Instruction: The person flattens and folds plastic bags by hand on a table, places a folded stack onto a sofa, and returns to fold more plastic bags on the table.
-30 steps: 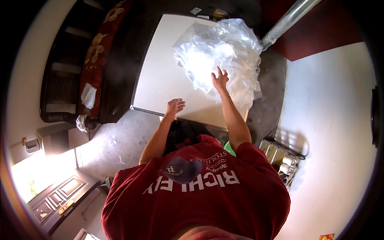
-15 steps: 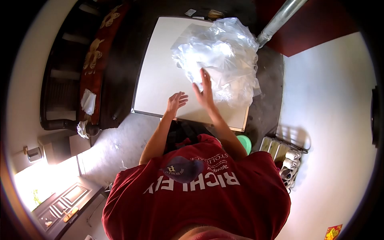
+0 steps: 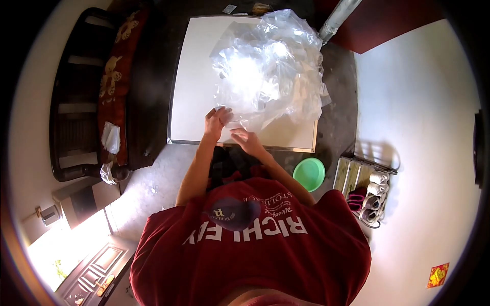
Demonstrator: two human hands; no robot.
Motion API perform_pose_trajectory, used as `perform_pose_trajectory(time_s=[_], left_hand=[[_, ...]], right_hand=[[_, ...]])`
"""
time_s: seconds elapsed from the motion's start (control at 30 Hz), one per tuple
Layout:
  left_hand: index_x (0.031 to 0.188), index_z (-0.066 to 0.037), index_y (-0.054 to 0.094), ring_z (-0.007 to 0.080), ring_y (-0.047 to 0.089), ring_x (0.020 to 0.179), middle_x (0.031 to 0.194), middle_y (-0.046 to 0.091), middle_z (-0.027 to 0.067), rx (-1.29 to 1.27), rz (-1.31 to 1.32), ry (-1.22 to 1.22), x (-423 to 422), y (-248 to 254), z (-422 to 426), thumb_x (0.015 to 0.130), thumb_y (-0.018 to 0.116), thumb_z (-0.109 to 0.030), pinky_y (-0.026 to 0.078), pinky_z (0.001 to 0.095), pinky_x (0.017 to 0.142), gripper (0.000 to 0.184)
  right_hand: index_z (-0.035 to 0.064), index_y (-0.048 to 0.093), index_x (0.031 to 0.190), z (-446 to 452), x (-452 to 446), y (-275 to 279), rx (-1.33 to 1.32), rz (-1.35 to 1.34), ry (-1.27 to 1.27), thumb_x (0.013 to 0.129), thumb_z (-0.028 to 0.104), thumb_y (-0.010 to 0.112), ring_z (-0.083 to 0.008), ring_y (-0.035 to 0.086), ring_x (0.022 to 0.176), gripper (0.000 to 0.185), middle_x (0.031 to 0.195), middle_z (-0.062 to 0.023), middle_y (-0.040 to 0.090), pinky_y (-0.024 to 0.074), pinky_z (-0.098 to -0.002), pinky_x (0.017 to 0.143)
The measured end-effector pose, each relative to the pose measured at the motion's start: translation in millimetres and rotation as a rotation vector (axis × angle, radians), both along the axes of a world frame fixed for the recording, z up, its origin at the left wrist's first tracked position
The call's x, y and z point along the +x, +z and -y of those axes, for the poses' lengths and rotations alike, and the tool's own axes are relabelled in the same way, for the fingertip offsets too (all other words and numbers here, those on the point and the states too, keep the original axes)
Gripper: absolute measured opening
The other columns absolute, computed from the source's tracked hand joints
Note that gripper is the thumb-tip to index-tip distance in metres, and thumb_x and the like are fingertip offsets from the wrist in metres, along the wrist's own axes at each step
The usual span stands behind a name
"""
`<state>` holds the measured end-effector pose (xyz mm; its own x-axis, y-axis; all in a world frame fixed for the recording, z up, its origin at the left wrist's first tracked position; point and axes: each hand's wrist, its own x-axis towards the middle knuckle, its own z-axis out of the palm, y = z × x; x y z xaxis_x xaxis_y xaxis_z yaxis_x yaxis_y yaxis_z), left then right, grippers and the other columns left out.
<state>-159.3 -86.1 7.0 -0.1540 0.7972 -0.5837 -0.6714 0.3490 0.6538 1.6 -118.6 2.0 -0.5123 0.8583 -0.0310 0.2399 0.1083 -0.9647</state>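
Note:
A large heap of clear plastic sheeting or bags (image 3: 293,76) lies crumpled over the right and middle of a white-topped table (image 3: 191,76). Its near edge reaches down towards my hands. My left hand (image 3: 217,124) is at that edge, fingers bent, closed on a bit of the plastic. Just to the right and closer to me, my right hand (image 3: 246,141) is above the table's front edge. Its fingers are stretched out to the left, beside the plastic, and I see nothing held in them.
A green basin (image 3: 309,174) stands on the floor to the right. Beyond it, a low rack (image 3: 352,176) with shoes is against the wall. A dark wooden bench (image 3: 76,117) with a red cover runs along the left. A metal pole (image 3: 339,20) rises behind the table.
My right hand has come back from the heap towards the table's front edge. My left hand has moved up slightly to the plastic, whose near edge now lies closer to me.

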Motion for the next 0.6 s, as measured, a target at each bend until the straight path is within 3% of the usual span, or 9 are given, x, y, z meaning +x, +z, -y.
perform_pose_trajectory(time_s=[0.07, 0.1, 0.13, 0.2, 0.37, 0.47, 0.53, 0.57, 0.6], left_hand=[[0.093, 0.001, 0.054, 0.0205, 0.059, 0.079, 0.088, 0.06, 0.0102, -0.037, -0.057, 0.0, -9.0, -2.2, 7.0, 0.081, 0.055, -0.014, 0.049, 0.0313, 0.073, 0.02], [0.093, 0.0, 0.053, 0.0206, 0.058, 0.075, 0.086, 0.058, 0.0095, -0.046, -0.066, 0.01, -13.2, -3.3, 9.6, 0.081, 0.056, -0.012, 0.049, 0.0315, 0.07, 0.017], [0.093, 0.0, 0.053, 0.0206, 0.058, 0.075, 0.086, 0.058, 0.0095, -0.05, -0.064, 0.014, -19.7, -8.3, 12.2, 0.081, 0.056, -0.012, 0.049, 0.0315, 0.07, 0.017], [0.092, 0.0, 0.054, 0.0176, 0.056, 0.07, 0.082, 0.057, 0.0073, -0.004, -0.105, 0.023, -32.7, -16.0, 18.0, 0.081, 0.057, -0.012, 0.049, 0.0307, 0.069, 0.017], [0.087, -0.004, 0.057, 0.0104, 0.051, 0.069, 0.078, 0.055, 0.0017, -0.023, -0.253, 0.028, -55.3, -21.9, 38.0, 0.077, 0.061, -0.013, 0.045, 0.0246, 0.062, 0.014], [0.091, -0.006, 0.057, 0.0099, 0.051, 0.072, 0.08, 0.055, 0.0006, -0.033, -0.263, -0.013, -69.0, -29.3, 51.6, 0.077, 0.061, -0.012, 0.044, 0.0248, 0.065, 0.015], [0.09, -0.006, 0.057, 0.0099, 0.051, 0.072, 0.08, 0.055, 0.0006, -0.055, -0.272, 0.01, -74.6, -29.6, 59.9, 0.077, 0.062, -0.012, 0.044, 0.0245, 0.064, 0.015], [0.09, -0.006, 0.057, 0.0098, 0.051, 0.072, 0.08, 0.054, 0.0006, -0.071, -0.282, 0.028, -76.8, -29.6, 63.4, 0.077, 0.062, -0.012, 0.043, 0.0242, 0.064, 0.015], [0.09, -0.006, 0.057, 0.0098, 0.051, 0.072, 0.08, 0.054, 0.0006, -0.074, -0.28, 0.037, -80.7, -31.0, 68.1, 0.077, 0.062, -0.012, 0.043, 0.0242, 0.064, 0.015]], right_hand=[[-0.003, 0.058, 0.095, -2.1, 1.8, -17.7, -0.266, -0.044, -0.132, 0.084, 0.03, 0.056, -0.0207, 0.06, 0.086, 0.034, 0.092, -0.0161, 0.062, 0.0445, -0.0293, 0.077], [-0.0039, 0.054, 0.104, -7.9, 7.4, -25.6, -0.382, 0.089, -0.075, 0.085, 0.033, 0.055, -0.019, 0.057, 0.093, 0.042, 0.102, -0.0139, 0.059, 0.0441, -0.0289, 0.081], [-0.0039, 0.054, 0.104, -4.5, 8.4, -32.5, -0.386, 0.092, -0.071, 0.085, 0.033, 0.055, -0.019, 0.057, 0.093, 0.042, 0.102, -0.0139, 0.059, 0.0441, -0.0289, 0.081], [0.0031, 0.041, 0.124, 2.2, 7.3, -40.7, -0.814, -0.288, -0.354, 0.086, 0.031, 0.053, -0.022, 0.046, 0.11, 0.048, 0.121, -0.0106, 0.046, 0.0403, -0.0339, 0.088], [0.0016, 0.031, 0.129, -0.2, 4.7, -36.9, -0.969, -0.505, -0.548, 0.087, 0.038, 0.049, -0.0266, 0.041, 0.113, 0.059, 0.128, -0.0139, 0.034, 0.0386, -0.0396, 0.092], [-0.0015, 0.032, 0.127, -6.2, -10.7, -13.9, -0.903, -0.255, -0.47, 0.085, 0.037, 0.052, -0.027, 0.041, 0.113, 0.061, 0.128, -0.0163, 0.031, 0.0416, -0.039, 0.088], [-0.0032, 0.044, 0.115, -12.2, -31.1, 6.4, -0.917, -0.097, -0.594, 0.082, 0.029, 0.057, -0.0232, 0.051, 0.1, 0.047, 0.117, -0.0156, 0.046, 0.046, -0.0353, 0.079], [-0.0032, 0.044, 0.115, -12.5, -33.4, -8.5, -0.918, -0.092, -0.585, 0.082, 0.029, 0.057, -0.0232, 0.051, 0.1, 0.047, 0.117, -0.0156, 0.046, 0.046, -0.0353, 0.079], [-0.0033, 0.049, 0.108, -9.9, -35.6, -32.3, -0.876, -0.165, -0.548, 0.081, 0.024, 0.058, -0.021, 0.055, 0.091, 0.039, 0.106, -0.0137, 0.052, 0.0469, -0.0341, 0.075]])
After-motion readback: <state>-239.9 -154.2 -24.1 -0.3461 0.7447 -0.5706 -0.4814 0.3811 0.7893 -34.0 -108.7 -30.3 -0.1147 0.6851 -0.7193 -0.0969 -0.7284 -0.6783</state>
